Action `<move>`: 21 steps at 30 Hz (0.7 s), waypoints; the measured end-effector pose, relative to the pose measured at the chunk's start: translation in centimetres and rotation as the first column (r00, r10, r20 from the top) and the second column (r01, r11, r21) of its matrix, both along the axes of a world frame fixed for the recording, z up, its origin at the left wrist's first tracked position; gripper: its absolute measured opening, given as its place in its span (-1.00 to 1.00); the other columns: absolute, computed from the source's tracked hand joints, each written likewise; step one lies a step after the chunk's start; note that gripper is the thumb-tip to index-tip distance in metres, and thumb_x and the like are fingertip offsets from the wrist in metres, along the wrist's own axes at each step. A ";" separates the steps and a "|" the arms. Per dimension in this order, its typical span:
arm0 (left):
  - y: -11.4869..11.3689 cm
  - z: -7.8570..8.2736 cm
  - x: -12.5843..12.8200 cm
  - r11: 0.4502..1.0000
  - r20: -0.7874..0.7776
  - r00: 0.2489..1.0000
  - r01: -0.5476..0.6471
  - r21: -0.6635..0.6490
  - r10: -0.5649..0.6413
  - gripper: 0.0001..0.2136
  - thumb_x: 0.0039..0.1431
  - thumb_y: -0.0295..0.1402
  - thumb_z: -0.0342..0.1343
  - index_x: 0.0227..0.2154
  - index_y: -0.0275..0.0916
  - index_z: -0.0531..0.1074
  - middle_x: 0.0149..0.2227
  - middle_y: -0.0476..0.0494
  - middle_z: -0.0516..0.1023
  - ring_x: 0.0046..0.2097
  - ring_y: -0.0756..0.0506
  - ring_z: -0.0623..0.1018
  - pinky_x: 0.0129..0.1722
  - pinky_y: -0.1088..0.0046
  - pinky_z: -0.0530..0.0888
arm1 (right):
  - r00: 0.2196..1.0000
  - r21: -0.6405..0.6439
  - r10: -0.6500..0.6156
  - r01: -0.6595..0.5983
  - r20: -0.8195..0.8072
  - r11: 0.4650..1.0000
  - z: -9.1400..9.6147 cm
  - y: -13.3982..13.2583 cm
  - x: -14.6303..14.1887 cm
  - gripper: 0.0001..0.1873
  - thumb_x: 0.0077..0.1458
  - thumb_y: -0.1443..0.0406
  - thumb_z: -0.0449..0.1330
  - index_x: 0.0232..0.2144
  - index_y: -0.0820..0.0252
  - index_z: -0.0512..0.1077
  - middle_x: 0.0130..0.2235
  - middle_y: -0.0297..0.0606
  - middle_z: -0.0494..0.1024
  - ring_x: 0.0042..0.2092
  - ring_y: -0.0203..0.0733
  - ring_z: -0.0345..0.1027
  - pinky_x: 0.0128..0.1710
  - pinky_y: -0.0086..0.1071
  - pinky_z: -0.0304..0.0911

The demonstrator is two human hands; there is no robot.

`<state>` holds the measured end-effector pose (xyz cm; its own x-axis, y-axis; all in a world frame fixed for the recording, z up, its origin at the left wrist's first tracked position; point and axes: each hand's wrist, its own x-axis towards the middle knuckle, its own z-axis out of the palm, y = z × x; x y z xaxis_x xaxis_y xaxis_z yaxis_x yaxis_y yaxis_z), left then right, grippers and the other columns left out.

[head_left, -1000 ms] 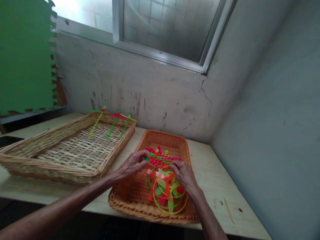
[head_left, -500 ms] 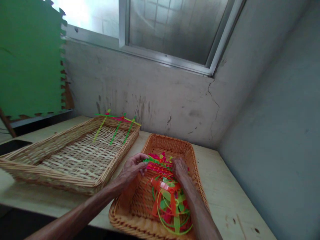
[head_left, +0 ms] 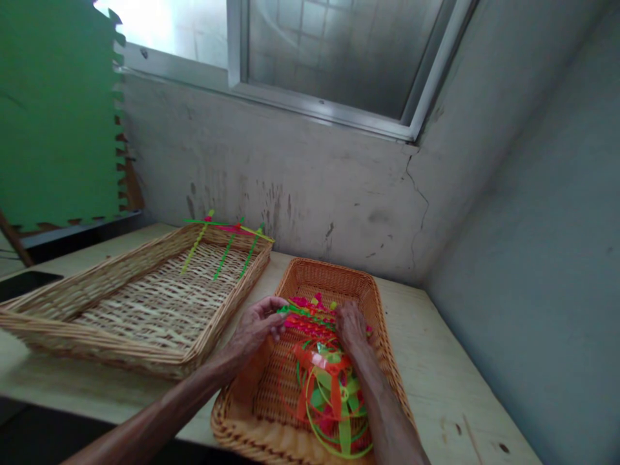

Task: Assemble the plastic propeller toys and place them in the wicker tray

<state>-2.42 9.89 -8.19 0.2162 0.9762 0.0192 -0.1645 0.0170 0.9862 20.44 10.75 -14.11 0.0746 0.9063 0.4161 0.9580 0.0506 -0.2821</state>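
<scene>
My left hand (head_left: pixel 261 321) pinches the left end of a bunch of twisted plastic sticks (head_left: pixel 310 318) in green, pink and red. They lie crosswise in the brown wicker basket (head_left: pixel 264 420). My right hand (head_left: pixel 351 325) is closed at the right end of the bunch, its fingertips mostly hidden behind the knuckles; what exactly they grip cannot be seen. Nearer to me in the same basket is a heap of plastic propeller rings (head_left: pixel 334 394) in orange, yellow, green and pink, partly covered by my right forearm.
To the left stands a larger pale wicker tray (head_left: pixel 194 361). Several flying propeller toys (head_left: pixel 227 252) with twisted stems hang over its far rim. A dark flat object (head_left: pixel 29 283) lies at the table's left. The wooden table (head_left: pixel 450 368) meets walls behind and right; a green foam mat (head_left: pixel 58 116) stands at left.
My right hand has shifted very slightly to the right along the sticks. My left hand keeps its pinch in nearly the same place.
</scene>
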 end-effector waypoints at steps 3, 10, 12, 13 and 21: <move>0.1 -0.1 0.0 1.000 0.009 1.000 0.010 0.014 -0.010 -0.69 -0.18 -0.22 0.22 -0.38 -0.29 0.37 -0.60 0.05 0.42 -0.61 0.08 0.37 -0.62 0.60 0.32 | 0.979 0.074 0.004 0.011 -0.203 0.997 2.3 -0.4 -0.3 -0.70 0.15 0.17 0.10 -0.10 0.20 0.34 -0.07 -0.24 0.41 -0.13 -0.23 0.35 -0.14 -0.20 0.31; -0.2 0.6 0.0 0.991 -0.008 0.993 0.116 0.061 -0.116 -0.67 -0.18 -0.21 0.23 -0.36 -0.30 0.38 -0.53 0.00 0.46 -0.51 0.02 0.44 -0.49 0.52 0.40 | 0.700 0.265 0.131 0.086 -0.702 0.960 8.6 -3.0 -0.9 -0.74 0.07 0.13 0.14 -0.36 0.24 0.39 -0.33 -0.32 0.43 -0.29 -0.29 0.33 -0.24 -0.32 0.28; -0.3 0.8 0.2 0.986 -0.007 0.989 0.150 0.072 -0.150 -0.68 -0.19 -0.23 0.23 -0.36 -0.29 0.38 -0.50 -0.01 0.47 -0.48 0.01 0.46 -0.46 0.50 0.42 | 0.526 0.270 0.164 0.130 -0.834 0.954 9.7 -5.2 -1.2 -0.68 0.04 0.08 0.12 -0.32 0.23 0.37 -0.42 -0.37 0.40 -0.44 -0.36 0.29 -0.41 -0.41 0.28; -0.4 0.9 0.3 0.983 -0.004 0.986 0.168 0.077 -0.168 -0.68 -0.21 -0.24 0.24 -0.37 -0.29 0.39 -0.49 -0.01 0.47 -0.47 0.01 0.46 -0.45 0.50 0.42 | 0.438 0.264 0.179 0.141 -0.881 0.954 10.0 -6.6 -1.4 -0.68 0.03 0.07 0.12 -0.32 0.22 0.35 -0.46 -0.42 0.38 -0.50 -0.39 0.25 -0.47 -0.44 0.26; -4.0 1.8 2.4 0.935 -0.025 0.945 0.328 0.132 -0.327 -0.74 -0.15 -0.34 0.24 -0.34 -0.27 0.40 -0.47 0.03 0.42 -0.44 0.03 0.42 -0.40 0.52 0.39 | -0.124 0.257 0.297 0.267 -0.947 0.929 8.7 -17.4 -3.1 -0.72 -0.17 0.15 0.32 -0.43 0.11 0.34 -0.39 -0.46 0.45 -0.38 -0.38 0.41 -0.34 -0.46 0.39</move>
<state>0.01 5.85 -6.35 0.5237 0.8399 0.1426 -0.1691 -0.0616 0.9837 17.36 -6.64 -5.40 0.6300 0.7724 0.0811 -0.3751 0.3941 -0.8391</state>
